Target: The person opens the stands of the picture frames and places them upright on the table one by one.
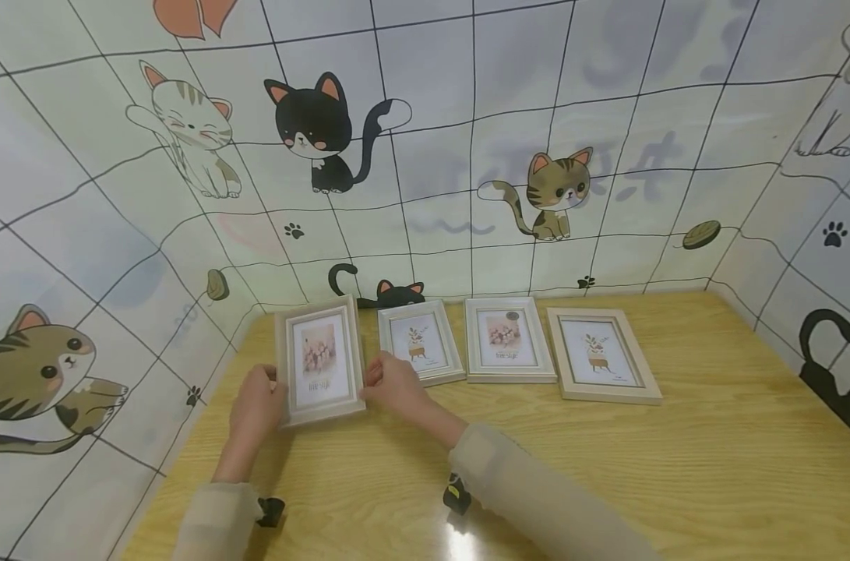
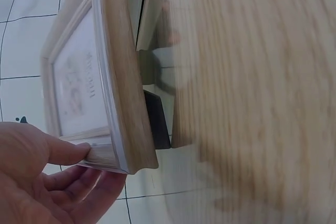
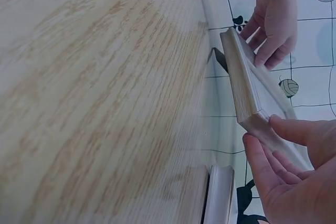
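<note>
The table [image 1: 677,467] fills the lower half of the head view, and I am standing a picture frame [image 1: 319,364] up at its left centre, tilted back, its lower edge on the wood. My left hand [image 1: 256,401] pinches the frame's left edge between thumb and curled fingers; my right hand [image 1: 396,386] pinches the right edge the same way. I judge the risk is a slip: the dark back stand [image 2: 156,119] looks barely set (only a sliver shows), so letting go could tip the frame flat, or sideways onto the small frame [image 1: 421,340] just beside it. Each of the frames holds a printed flower card; no other containers are in view.
</note>
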